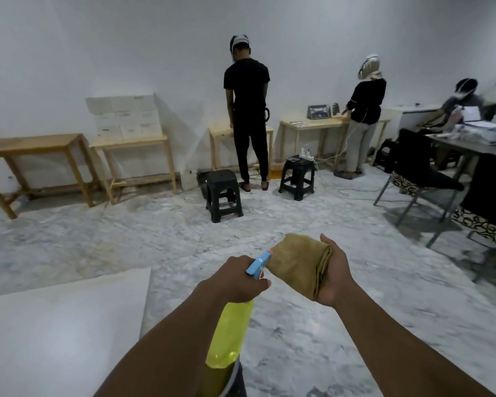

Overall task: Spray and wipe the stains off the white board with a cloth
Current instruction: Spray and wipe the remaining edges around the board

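My left hand (236,280) grips the neck of a spray bottle (228,336) with a yellow-green body and a light blue trigger head. The nozzle points at a folded tan cloth (297,265), which my right hand (334,277) holds from the right side. Nozzle and cloth nearly touch. The white board (60,325) lies flat at the lower left, its near right edge just left of my left forearm. No stains show on the visible part of the board.
A marbled grey floor (184,233) spreads ahead. Two black plastic stools (223,194) stand in the middle distance. Wooden tables (132,156) line the far wall, with people standing at them. A dark desk and chair (430,179) sit at the right.
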The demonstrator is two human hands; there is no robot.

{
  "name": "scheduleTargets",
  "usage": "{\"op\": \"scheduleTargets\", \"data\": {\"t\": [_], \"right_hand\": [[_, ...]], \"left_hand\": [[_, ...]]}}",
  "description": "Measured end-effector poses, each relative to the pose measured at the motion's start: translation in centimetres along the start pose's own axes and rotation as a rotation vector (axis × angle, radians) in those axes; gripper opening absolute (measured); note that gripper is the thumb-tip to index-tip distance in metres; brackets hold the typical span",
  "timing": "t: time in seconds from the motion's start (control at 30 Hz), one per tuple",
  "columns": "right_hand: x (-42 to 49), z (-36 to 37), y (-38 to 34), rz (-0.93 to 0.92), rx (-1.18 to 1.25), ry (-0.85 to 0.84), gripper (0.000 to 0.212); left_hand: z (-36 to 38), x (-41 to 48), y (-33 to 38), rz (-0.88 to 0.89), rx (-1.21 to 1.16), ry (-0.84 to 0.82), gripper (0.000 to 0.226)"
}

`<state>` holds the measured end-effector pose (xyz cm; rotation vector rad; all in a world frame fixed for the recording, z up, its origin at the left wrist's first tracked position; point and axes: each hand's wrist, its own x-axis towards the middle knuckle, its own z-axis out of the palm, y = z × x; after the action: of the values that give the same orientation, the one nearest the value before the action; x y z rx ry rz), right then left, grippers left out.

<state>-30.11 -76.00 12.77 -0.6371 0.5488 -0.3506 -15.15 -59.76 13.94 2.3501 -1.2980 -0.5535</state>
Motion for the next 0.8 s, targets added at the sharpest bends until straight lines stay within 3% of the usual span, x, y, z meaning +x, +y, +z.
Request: {"op": "scheduleTargets", "data": {"t": [0.5,0.63,0.8], "right_hand": [[21.1,2.4,-11.8,0.085,-0.124,0.047,0.063],[27.1,4.0,-14.2,0.091,-0.174,0.001,0.057],[37.2,5.1,-16.8,0.153,-0.238,-0.065,0.06]], "left_hand": [[-5.8,21.9,-3.5,-0.079,-0.13,0.048,0.033],[-7.1,27.1,-5.6,-0.12,-0.164,0.119,0.036],[-8.9,34.4,-7.9,-0.156,-0.125,0.152,0.023]]}}
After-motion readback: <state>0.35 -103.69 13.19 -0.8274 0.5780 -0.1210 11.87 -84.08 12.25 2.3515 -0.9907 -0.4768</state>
